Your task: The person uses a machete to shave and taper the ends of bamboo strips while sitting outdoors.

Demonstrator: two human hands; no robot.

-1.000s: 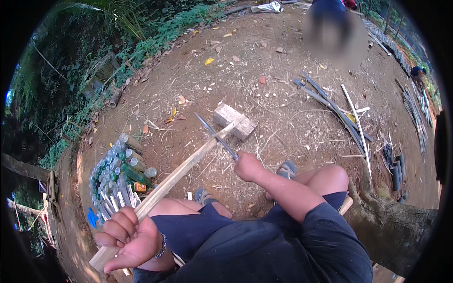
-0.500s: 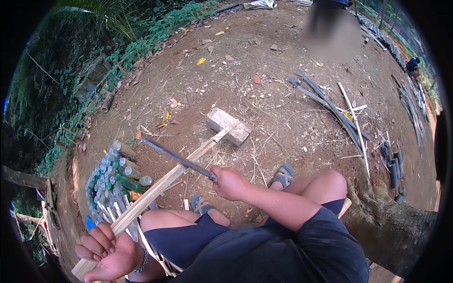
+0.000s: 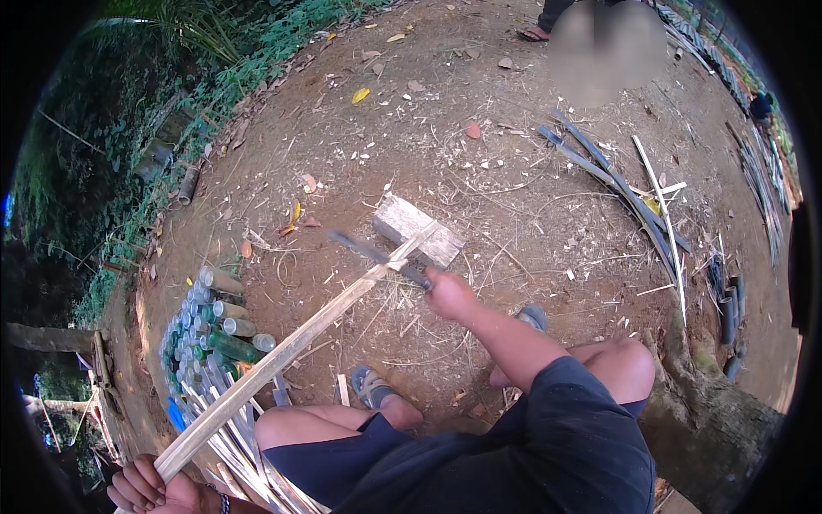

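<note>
Right hand (image 3: pixel 449 293) fisted on a knife (image 3: pixel 377 255) at frame centre, blade crossing 1 bamboo strip (image 3: pixel 295 351), left hand (image 3: pixel 152 488) clenched around its lower-left end

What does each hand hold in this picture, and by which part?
The left hand grips the long bamboo strip at its near end. The right hand holds a dark-bladed knife by its handle.

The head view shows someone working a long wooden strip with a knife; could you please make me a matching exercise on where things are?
Things:
1. knife
2. wooden strip
3. wooden block
4. bottles

Places:
A. lying on the dirt under the strip's far end
B. gripped in the right hand
C. stacked on the ground at the left
D. near end held by the left hand

Pairs: 1-B, 2-D, 3-A, 4-C
</note>
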